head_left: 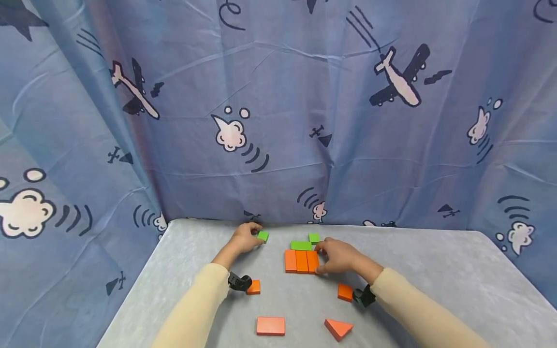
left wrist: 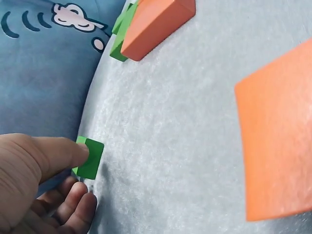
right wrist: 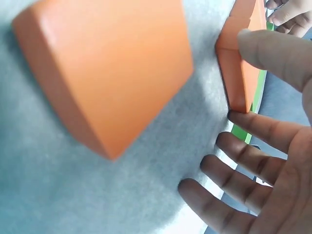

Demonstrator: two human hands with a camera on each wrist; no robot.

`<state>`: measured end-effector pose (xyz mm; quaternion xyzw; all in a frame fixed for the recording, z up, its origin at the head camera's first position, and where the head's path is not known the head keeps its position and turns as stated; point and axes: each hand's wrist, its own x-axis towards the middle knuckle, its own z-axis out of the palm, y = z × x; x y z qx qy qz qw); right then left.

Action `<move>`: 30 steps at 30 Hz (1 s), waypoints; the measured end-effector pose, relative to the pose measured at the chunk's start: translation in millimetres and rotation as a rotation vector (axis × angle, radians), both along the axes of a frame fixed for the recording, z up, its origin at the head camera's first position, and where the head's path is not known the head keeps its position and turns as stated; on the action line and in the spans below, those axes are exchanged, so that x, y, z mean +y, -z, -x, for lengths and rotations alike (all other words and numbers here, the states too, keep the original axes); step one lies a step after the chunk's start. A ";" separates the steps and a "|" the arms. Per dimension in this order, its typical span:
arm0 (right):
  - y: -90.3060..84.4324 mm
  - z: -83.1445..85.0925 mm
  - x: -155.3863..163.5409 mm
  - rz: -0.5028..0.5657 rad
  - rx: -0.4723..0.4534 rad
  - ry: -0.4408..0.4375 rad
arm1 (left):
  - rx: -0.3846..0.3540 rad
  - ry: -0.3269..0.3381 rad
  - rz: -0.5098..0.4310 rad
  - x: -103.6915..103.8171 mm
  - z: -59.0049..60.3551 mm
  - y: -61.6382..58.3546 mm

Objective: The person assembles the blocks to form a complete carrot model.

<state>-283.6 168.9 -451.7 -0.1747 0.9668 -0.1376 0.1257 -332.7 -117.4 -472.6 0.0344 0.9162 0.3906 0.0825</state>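
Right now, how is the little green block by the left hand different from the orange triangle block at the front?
The little green block is green and square; the orange triangle block is orange and three-cornered. The green one is smaller. The left hand pinches the green one at the table's far edge; the triangle lies untouched near the front. Both rest on the grey table.

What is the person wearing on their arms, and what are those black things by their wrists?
Both arms are in long, plain cream sleeves, the left sleeve and the right sleeve, each ending at the wrist. The left hand and right hand are bare: no gloves, rings or watch visible. Under each wrist sits a small black device, the left one and the right one.
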 end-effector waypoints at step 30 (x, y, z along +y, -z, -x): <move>-0.2 2.1 -4.2 -0.024 -0.008 0.026 | 0.058 -0.050 -0.124 53.6 -1.2 0.5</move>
